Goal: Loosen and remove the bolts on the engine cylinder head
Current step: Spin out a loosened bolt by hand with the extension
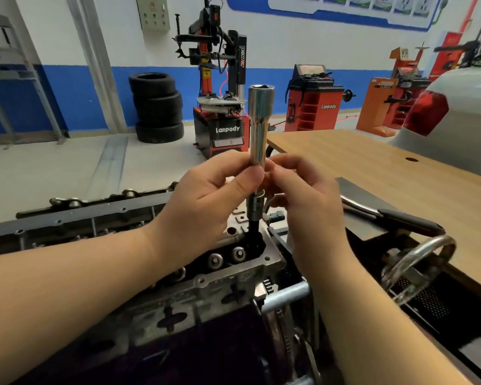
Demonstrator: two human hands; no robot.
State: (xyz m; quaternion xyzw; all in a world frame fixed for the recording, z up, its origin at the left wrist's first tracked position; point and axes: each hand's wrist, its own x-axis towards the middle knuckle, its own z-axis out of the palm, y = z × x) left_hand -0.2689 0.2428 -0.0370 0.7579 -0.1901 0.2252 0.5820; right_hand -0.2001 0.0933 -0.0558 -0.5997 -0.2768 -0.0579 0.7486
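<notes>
The engine cylinder head (pixel 206 287) lies below my arms, grey metal with round valve parts along its top. A long chrome socket (pixel 258 123) stands upright above it, joined at its lower end to a short adapter and a dark shaft (pixel 253 218) that runs down into a dark recess of the head. My left hand (pixel 206 201) grips the lower part of the socket with thumb and fingers. My right hand (pixel 303 195) pinches the same socket from the right side. The bolt under the shaft is hidden.
A wooden table (pixel 386 168) runs along the right, with a black-handled tool (pixel 395 218) at its near edge. A metal ring (pixel 417 268) sits over a dark mesh tray. Tyres (pixel 159 107), red workshop machines (pixel 222 107) and a white car (pixel 456 115) stand behind.
</notes>
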